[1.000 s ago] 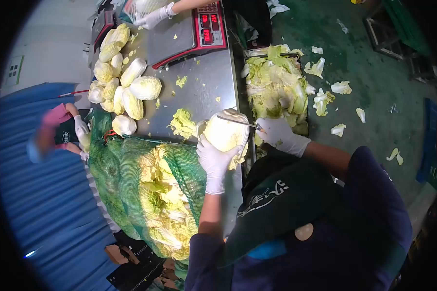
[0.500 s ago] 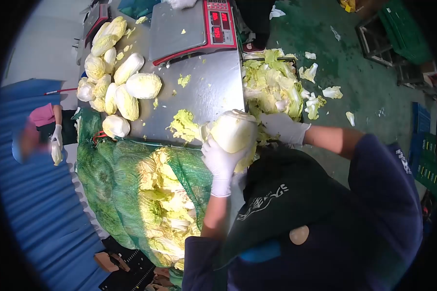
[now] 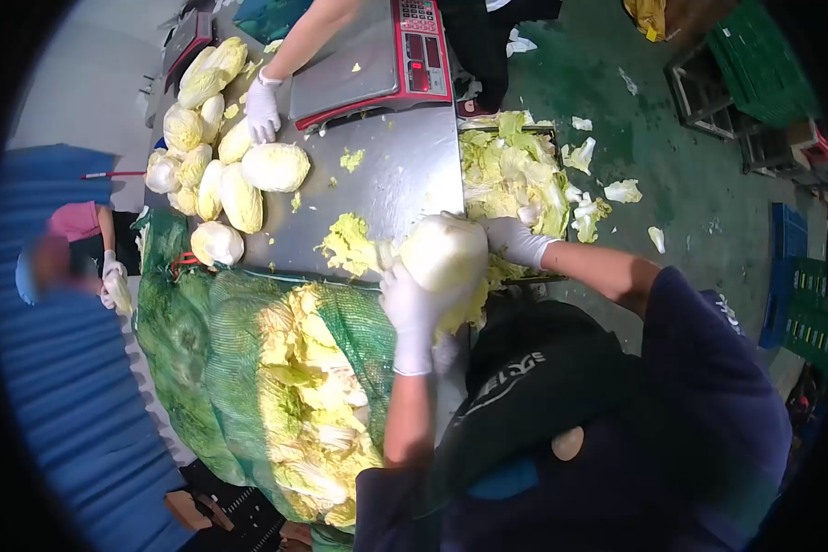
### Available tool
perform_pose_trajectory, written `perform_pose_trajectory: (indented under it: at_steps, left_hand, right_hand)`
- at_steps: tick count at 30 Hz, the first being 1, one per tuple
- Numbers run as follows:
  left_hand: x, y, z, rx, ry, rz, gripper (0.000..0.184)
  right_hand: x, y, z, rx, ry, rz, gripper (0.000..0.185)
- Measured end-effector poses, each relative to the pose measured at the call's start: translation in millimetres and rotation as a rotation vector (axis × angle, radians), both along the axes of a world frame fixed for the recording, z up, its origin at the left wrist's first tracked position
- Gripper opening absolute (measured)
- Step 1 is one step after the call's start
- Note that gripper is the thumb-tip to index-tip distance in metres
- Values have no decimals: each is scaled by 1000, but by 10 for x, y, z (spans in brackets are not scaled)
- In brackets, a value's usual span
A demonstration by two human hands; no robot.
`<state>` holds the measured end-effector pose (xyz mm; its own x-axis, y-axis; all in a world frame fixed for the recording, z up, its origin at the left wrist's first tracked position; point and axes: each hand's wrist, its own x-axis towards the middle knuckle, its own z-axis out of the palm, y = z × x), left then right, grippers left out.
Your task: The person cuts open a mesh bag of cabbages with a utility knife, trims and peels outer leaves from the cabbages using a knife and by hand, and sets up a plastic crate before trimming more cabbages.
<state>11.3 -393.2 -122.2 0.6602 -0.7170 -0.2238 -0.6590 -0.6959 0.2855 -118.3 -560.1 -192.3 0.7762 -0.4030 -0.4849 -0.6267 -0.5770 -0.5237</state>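
Though partly hidden, right hand (image 3: 517,243) — grip unclear — left hand (image 3: 409,302), grip around cabbage (image 3: 445,252).

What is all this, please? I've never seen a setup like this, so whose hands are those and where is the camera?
There's no robot: a person wears a camera on their head, looking forward and down. Their left hand, in a white glove, holds a trimmed napa cabbage. The right hand, also gloved, is at its far side; I can't tell whether it grips anything. On the metal table lie whole cabbages, leaf scraps and a digital scale. A co-worker's hand reaches in among those cabbages. Nearby is a green mesh sack.
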Motion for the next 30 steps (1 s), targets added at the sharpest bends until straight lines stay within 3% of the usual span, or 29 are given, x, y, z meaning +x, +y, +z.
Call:
perform_pose_trajectory:
  at_steps: [2,4,5,6,7,9,11,12,13,15,17,19,21,22,23,24,26,28,30]
  left_hand:
    - [79,53,-4,-54,22,-20,99]
    - [92,-13,39,-156,85,-28,100]
    - [84,-36,46,-165,70,-22,100]
    - [82,-68,30,-296,98,-50,103]
    - [75,-117,28,-428,132,-82,107]
    - [88,-169,40,-457,164,-98,115]
    - [138,-221,52,-484,234,-102,121]
    - [150,-205,67,-571,420,-31,116]
    - [106,-203,80,-571,411,-20,116]
    - [-5,-224,76,-862,728,208,108]
    - [66,-158,0,-887,653,155,97]
    - [-22,-105,47,-1049,933,269,87]
    - [-51,-102,137,-1072,1004,308,79]
    - [-6,-91,93,-1067,1079,353,76]
    - [12,-61,66,-1056,1153,405,74]
    - [13,-32,65,-1036,1006,402,70]
    - [84,-3,-4,-1062,1008,419,68]
    - [92,3,-35,-1087,1016,443,66]
    - [84,-68,63,-1187,1114,530,62]
  right_hand:
    - [-47,31,101,37,10,20,38]
    - [-107,-32,179,437,-431,-245,50]
    - [-114,-83,101,432,-444,-233,50]
    - [-100,-159,-42,356,-671,-220,51]
    - [-139,-219,246,415,-605,-264,53]
    - [-207,-333,852,526,-469,-358,57]
    - [-173,-326,790,224,-598,-218,55]
    - [-153,-317,769,121,-641,-166,54]
    - [-134,-207,1001,55,-591,-141,53]
    - [-79,-100,1258,-8,-548,-102,52]
    - [-30,-52,1353,-26,-469,-51,51]
    - [58,-185,1224,-112,-573,15,55]
    - [149,-351,1191,438,-501,-233,51]
    - [128,-437,1212,469,-495,-342,55]
    - [124,-666,780,579,-460,-401,59]
    - [9,-699,831,565,-467,-371,61]
    - [-151,-748,810,555,-472,-334,64]
    - [-261,-782,611,470,-322,-464,64]
    - [-310,-727,479,578,-275,-614,57]
